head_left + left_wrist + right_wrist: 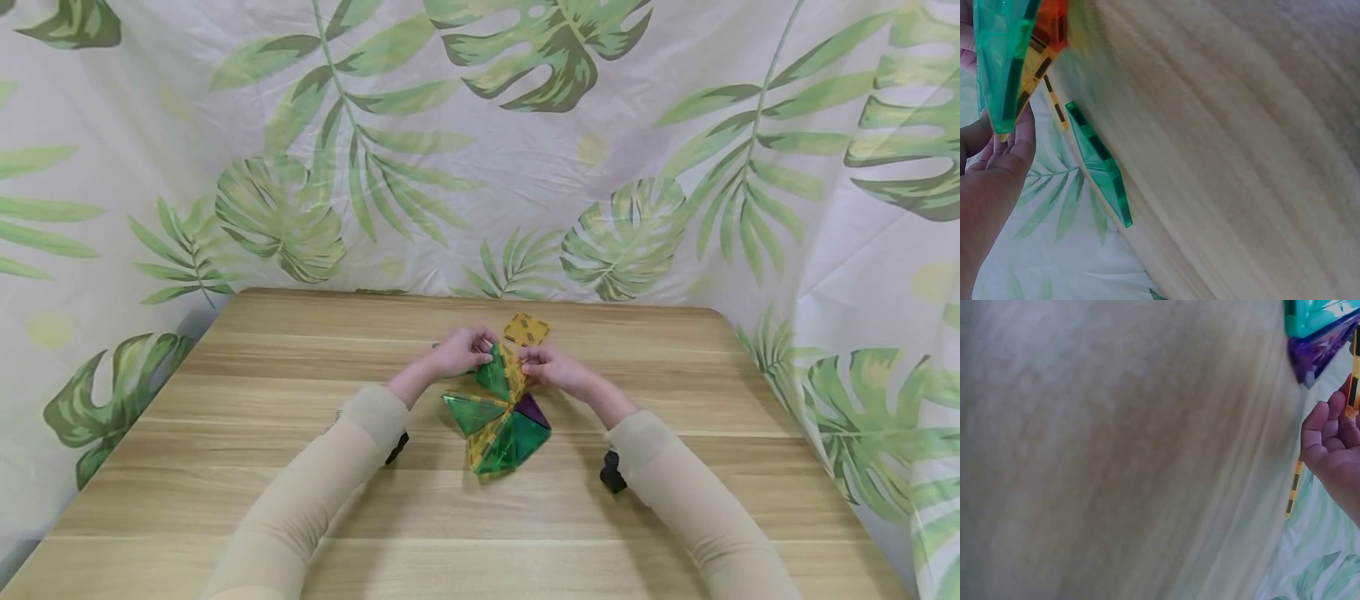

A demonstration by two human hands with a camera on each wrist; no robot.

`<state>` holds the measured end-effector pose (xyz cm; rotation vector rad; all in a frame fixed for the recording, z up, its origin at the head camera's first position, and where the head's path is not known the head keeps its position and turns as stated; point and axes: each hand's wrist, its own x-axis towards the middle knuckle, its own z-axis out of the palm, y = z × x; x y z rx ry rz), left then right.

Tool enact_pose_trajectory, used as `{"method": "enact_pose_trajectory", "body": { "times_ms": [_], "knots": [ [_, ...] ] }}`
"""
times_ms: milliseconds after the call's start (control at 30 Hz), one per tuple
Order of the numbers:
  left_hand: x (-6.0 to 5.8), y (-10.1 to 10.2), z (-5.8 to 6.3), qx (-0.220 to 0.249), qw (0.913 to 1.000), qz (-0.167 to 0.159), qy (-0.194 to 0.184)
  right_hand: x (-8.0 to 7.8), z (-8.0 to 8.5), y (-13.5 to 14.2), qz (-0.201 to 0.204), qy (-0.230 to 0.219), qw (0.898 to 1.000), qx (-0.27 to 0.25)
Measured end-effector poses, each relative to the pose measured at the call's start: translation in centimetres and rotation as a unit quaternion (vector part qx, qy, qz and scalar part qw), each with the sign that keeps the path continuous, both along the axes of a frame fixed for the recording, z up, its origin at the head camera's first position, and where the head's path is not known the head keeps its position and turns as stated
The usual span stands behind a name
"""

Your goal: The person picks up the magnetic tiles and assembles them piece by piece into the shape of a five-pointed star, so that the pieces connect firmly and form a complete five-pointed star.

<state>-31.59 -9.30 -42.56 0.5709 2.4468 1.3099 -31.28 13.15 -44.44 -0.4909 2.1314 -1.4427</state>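
A pinwheel-like cluster of translucent magnetic tiles stands mid-table, with green, yellow and purple pieces meeting near its centre. My left hand (461, 352) pinches the far tip of a green triangular magnetic tile (492, 375); the left wrist view shows thumb and fingers about that tip. On the other side, my right hand (553, 368) holds the edge of a yellow magnetic tile (516, 372) beside the green one. Nearer me are another green triangle (472, 412), a lower green piece (501, 446) and a purple tile (531, 408). An orange-red piece (1054, 25) shows in the left wrist view.
A loose yellow square tile (527, 328) lies flat beyond the hands. A green tile (1100, 169) lies near the table's far edge, mostly hidden behind the left hand in the head view. The wooden table (300, 333) ends at a leaf-patterned cloth (525, 167).
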Motion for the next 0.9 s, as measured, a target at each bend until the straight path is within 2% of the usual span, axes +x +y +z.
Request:
{"method": "enact_pose_trajectory", "body": {
  "times_ms": [167, 300, 400, 633, 767, 900],
  "knots": [
    [0.1, 0.1, -0.7, -0.005, 0.9995, 0.0, -0.032, -0.2, -0.7, -0.1, 0.01, -0.002, 1.0, 0.02],
    [0.2, 0.1, -1.1, -0.009, 0.9988, -0.006, -0.048, -0.2, -0.8, -0.3, 0.035, 0.03, 0.998, 0.048],
    [0.2, -0.1, -1.3, -0.019, 0.9986, -0.011, -0.048, -0.1, -0.9, -0.6, 0.047, 0.06, 0.995, 0.07],
    [-0.2, -0.9, -1.9, -0.026, 0.9986, -0.011, -0.045, 0.0, -1.0, -0.9, 0.031, 0.084, 0.99, 0.113],
    [-0.1, -1.8, -1.4, -0.017, 0.9986, -0.02, -0.045, 0.3, -0.7, -0.5, 0.036, 0.101, 0.989, 0.106],
    [-0.2, -3.1, -0.5, -0.018, 0.9991, -0.034, -0.018, 0.7, 0.1, 0.0, 0.041, 0.135, 0.985, 0.099]
  ]
}}
